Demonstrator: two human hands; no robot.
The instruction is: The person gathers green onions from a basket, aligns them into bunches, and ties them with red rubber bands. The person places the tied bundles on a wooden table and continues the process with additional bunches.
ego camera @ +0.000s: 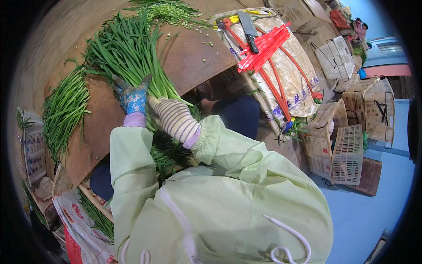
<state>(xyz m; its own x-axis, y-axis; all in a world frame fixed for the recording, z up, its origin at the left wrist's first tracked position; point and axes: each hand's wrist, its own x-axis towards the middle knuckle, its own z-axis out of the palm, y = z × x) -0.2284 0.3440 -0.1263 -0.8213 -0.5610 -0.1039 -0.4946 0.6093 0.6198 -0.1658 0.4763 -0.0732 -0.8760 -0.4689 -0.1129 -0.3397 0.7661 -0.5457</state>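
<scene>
A large bunch of green garlic chives (pixel 132 49) lies over the brown board (pixel 197 59), pale stalk ends towards me. My left hand (pixel 133 97), in a blue floral glove, grips the left side of the stalks, thumb across them. Wearing a striped knit glove, my right hand (pixel 173 114) closes around the stalk ends; its fingertips are partly hidden. On the board's left part rests a second heap of chives (pixel 66 105). More greens (pixel 168 155) show below my wrists, in front of my body.
At right, a covered crate (pixel 296 76) carries red plastic strips (pixel 265 48) and a black-handled cleaver (pixel 249 31). Chopped stalk pieces (pixel 171 13) litter the far edge. Plastic crates (pixel 347 155) stand further right. A white sack (pixel 79 221) lies lower left. A person (pixel 360 29) is in the far background.
</scene>
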